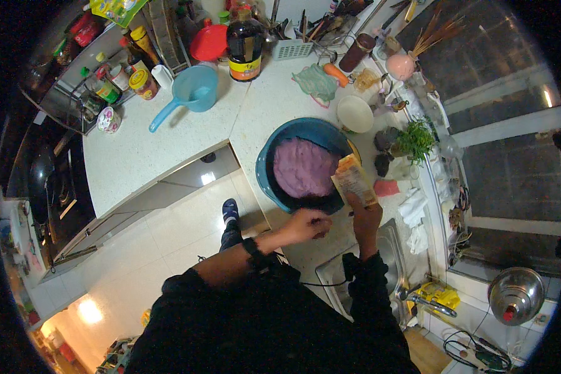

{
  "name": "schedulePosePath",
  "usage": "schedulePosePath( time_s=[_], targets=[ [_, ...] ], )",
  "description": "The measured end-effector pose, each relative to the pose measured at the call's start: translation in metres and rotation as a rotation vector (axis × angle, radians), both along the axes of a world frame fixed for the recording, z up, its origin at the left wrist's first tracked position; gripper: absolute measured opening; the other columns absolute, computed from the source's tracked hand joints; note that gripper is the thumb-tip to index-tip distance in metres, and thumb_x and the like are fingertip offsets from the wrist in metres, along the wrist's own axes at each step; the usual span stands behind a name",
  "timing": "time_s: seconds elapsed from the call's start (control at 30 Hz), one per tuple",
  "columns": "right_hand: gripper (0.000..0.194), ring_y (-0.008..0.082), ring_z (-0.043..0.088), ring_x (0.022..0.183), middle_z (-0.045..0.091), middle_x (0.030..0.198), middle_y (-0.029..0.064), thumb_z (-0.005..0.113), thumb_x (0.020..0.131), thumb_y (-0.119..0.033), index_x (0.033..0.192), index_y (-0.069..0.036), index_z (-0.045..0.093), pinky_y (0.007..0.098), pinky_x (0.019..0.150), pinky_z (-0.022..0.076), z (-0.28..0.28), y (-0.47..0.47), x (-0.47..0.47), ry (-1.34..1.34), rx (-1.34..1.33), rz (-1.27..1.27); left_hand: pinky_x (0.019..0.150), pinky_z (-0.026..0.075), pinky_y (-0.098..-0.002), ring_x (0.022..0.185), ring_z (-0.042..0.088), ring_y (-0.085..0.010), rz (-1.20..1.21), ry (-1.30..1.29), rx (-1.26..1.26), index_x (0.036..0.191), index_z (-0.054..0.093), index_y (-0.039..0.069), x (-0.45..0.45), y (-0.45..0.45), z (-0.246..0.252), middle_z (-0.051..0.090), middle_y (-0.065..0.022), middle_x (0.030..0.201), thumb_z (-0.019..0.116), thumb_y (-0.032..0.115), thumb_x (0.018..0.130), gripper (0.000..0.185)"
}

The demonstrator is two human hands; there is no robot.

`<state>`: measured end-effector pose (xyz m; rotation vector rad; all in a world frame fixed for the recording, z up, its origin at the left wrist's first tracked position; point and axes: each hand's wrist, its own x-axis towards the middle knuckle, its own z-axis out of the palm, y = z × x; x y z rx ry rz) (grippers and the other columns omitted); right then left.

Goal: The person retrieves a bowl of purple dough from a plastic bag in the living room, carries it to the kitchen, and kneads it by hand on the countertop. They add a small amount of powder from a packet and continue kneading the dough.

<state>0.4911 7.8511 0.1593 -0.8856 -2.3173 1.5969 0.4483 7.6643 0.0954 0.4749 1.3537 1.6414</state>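
A large lump of purple dough [306,166] lies in a deep blue plastic basin [264,175] on the counter. My right hand [365,212] grips a small yellowish packet [355,182] that bears print. The packet is tilted over the basin's right rim and hides part of it. Its top edge points towards the dough. My left hand [311,224] is just in front of the basin's near rim, with its fingers loosely curled. It is blurred, and whether anything small is between the fingers cannot be seen.
A blue water dipper [196,89] and a large dark sauce bottle [244,46] stand to the left and behind. Near the basin are a white bowl [354,114], a carrot [335,75] and a green cloth [315,83]. A steel sink [392,262] lies close to my right arm.
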Motion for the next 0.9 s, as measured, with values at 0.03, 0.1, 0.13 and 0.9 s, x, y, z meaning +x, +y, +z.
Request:
schedulePosePath(
  time_s=[0.03,0.1,0.13,0.9],
  targets=[
    [0.027,0.0098,0.064,0.070,0.072,0.090,0.0018,0.076,0.087,-0.023,0.105,-0.003,0.072,0.0259,0.056,0.0500,0.000,0.001,-0.001,-0.001,-0.019,0.005,0.065,0.052,-0.0286,0.073,0.062,-0.0121,-0.099,0.020,-0.012,0.106,0.069,0.001,0.002,-0.017,0.000,0.068,-0.0050,0.085,0.060,0.025,0.102,0.026],
    [0.028,0.0095,0.063,0.070,0.072,0.090,0.0016,0.076,0.088,-0.024,0.106,-0.003,0.072,0.0263,0.057,0.0501,-0.001,0.003,-0.006,-0.024,-0.055,0.009,0.073,0.053,-0.0302,0.082,0.064,-0.0131,-0.241,0.132,-0.087,0.110,0.069,0.002,0.001,-0.055,-0.001,0.069,-0.0053,0.090,0.062,0.028,0.101,0.028],
    [0.029,0.0093,0.063,0.071,0.072,0.090,0.0015,0.076,0.088,-0.024,0.107,-0.003,0.072,0.0264,0.057,0.0501,-0.003,0.005,-0.008,0.018,-0.017,0.024,0.081,0.054,-0.0316,0.088,0.066,-0.0140,-0.280,0.217,-0.132,0.114,0.069,0.003,0.000,-0.075,-0.002,0.071,-0.0058,0.095,0.063,0.031,0.101,0.032],
    [0.027,0.0100,0.065,0.088,0.071,0.102,0.0017,0.075,0.088,-0.012,0.113,-0.002,0.071,0.0245,0.074,0.0520,-0.002,0.018,0.006,0.134,-0.138,-0.021,0.079,0.054,-0.0325,0.087,0.067,-0.0189,0.195,-0.135,-0.744,0.121,0.066,-0.001,0.079,-0.287,-0.047,0.073,-0.0117,0.101,0.068,0.020,0.092,0.036]
  ],
)
